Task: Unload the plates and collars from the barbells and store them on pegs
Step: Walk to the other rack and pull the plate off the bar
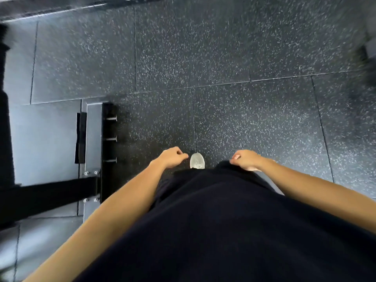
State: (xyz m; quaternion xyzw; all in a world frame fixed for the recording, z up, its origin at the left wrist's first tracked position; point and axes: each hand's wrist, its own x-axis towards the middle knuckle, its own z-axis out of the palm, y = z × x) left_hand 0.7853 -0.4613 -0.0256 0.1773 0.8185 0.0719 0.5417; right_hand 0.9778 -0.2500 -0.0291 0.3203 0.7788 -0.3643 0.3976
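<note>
I look straight down at a speckled black rubber floor. My left hand (pixel 172 157) hangs in front of my body with loosely curled fingers and holds nothing. My right hand (pixel 245 159) hangs the same way, empty. To my left a black rack upright (pixel 106 147) carries three short steel pegs (pixel 110 138), all bare. No plate, collar or barbell shows in this view.
The rack's black base beam (pixel 48 192) runs left across a grey platform (pixel 44 143). My light shoe tip (pixel 197 160) pokes out between my hands. Blurred dark equipment (pixel 366 64) sits at the right edge. Rubber floor tiles (pixel 223 58) stretch ahead.
</note>
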